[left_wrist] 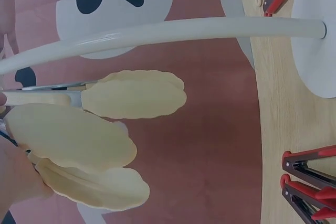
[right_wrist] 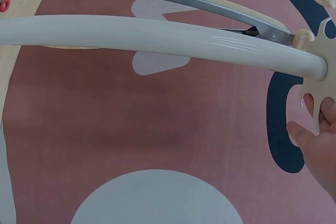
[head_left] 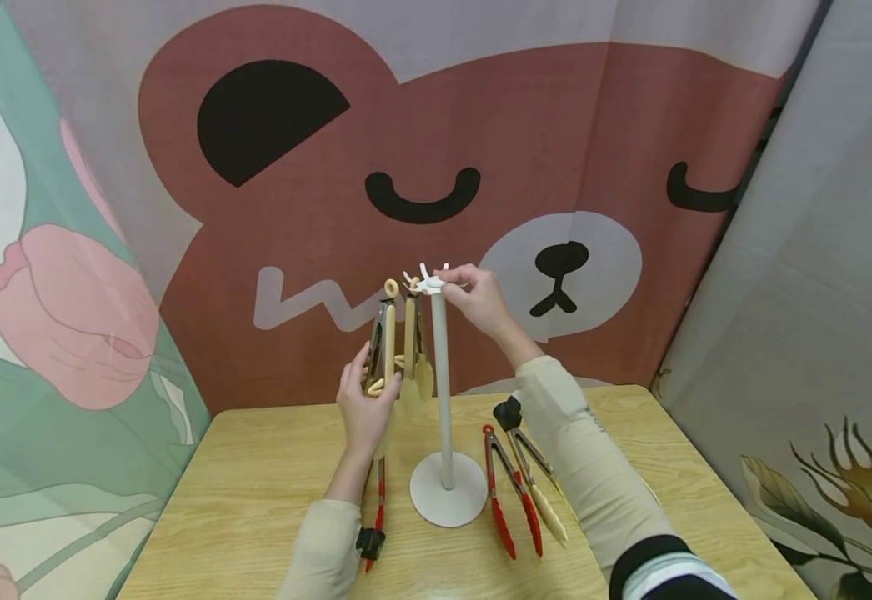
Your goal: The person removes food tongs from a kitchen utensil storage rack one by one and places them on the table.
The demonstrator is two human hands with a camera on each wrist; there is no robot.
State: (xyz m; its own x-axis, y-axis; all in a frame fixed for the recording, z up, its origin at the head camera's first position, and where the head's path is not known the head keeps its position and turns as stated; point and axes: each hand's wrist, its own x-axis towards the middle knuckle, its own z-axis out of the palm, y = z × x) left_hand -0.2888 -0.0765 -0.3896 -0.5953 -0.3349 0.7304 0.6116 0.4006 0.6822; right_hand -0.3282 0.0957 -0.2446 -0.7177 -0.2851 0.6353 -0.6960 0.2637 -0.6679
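My left hand [head_left: 363, 407] grips a pair of cream-tipped metal tongs [head_left: 389, 337] upright, its ring just left of a white stand's hooked top [head_left: 428, 286]. Two broad cream tips [left_wrist: 73, 137] show below that hand in the left wrist view. Another pair of cream-tipped tongs [right_wrist: 210, 4] hangs by its ring from a hook. My right hand [head_left: 478, 300] pinches a hook on the stand's right side between thumb and fingers, as the right wrist view also shows. The white pole [head_left: 442, 383] rises from a round base [head_left: 448, 510].
Red tongs [head_left: 493, 492] and cream-tipped tongs [head_left: 548, 504] lie right of the base on the wooden table [head_left: 256, 500]. More red tongs [head_left: 381, 487] lie to its left, partly behind my left arm. A bear-patterned curtain [head_left: 316, 217] hangs behind.
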